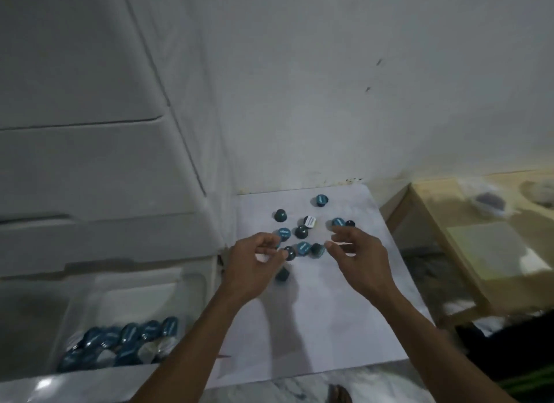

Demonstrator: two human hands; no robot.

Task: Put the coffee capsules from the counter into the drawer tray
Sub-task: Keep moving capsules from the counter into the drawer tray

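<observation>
Several dark teal coffee capsules (302, 231) lie scattered on a white counter top (323, 312); some show light blue lids, one a white lid (310, 221). My left hand (254, 263) hovers at the left of the cluster with curled fingers, its fingertips beside a capsule (289, 252); I cannot see whether it grips anything. My right hand (356, 254) is over the right side, fingers apart, empty. One capsule (282, 274) lies below my left hand's fingers. At the lower left, an open drawer tray (192, 285) holds several capsules (129, 339).
Closed white drawer fronts (90, 175) stack above the open drawer on the left. A white wall (299, 88) backs the counter. To the right stands a lower wooden piece of furniture (467, 231) with blurred items on it. A foot (338, 395) shows at the bottom.
</observation>
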